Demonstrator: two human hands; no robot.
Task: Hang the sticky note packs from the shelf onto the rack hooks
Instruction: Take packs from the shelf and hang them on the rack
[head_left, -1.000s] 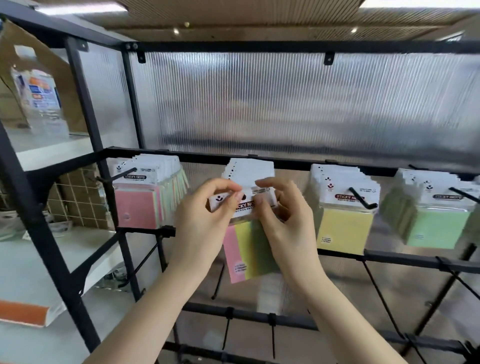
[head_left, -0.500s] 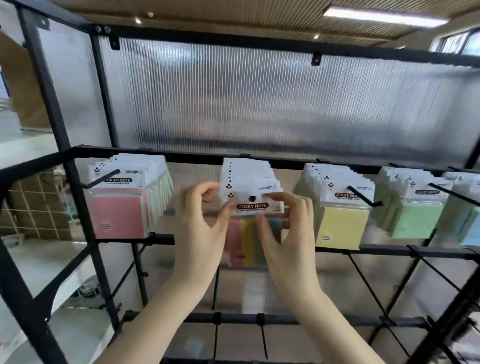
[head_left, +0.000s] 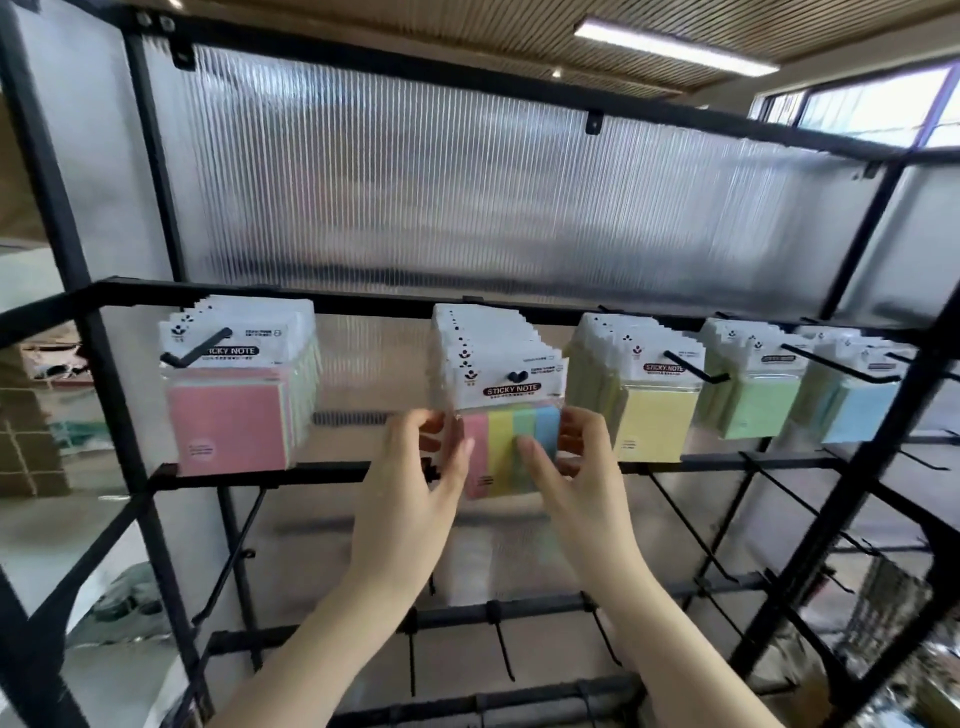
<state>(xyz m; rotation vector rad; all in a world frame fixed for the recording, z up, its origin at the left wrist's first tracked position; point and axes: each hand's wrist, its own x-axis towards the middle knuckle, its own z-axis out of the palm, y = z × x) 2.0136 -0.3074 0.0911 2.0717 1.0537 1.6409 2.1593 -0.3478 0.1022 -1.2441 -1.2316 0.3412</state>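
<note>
- Nearest, lower centre of frame: two bare forearms rise to the middle hook's stack. Left hand (head_left: 410, 467) grips the left edge of the front multicolour pack (head_left: 511, 447), fingers curled round it; right hand (head_left: 566, 467) pinches its right edge, thumb on the blue strip.
- Pack hangs on the centre hook (head_left: 516, 376); hook tip shows through the header hole above the "STICKY NOTE" label. Judged: hung, now being squared against the packs behind.
- To do well: push evenly from both edges, keep the header upright, let go only once it hangs free.
- Beyond: pink stack (head_left: 234, 415) at left, yellow stack (head_left: 654, 421) at right, green and blue further right, all on the black rack (head_left: 260, 470).
- Farthest: ribbed translucent panel (head_left: 467, 182) behind.
</note>
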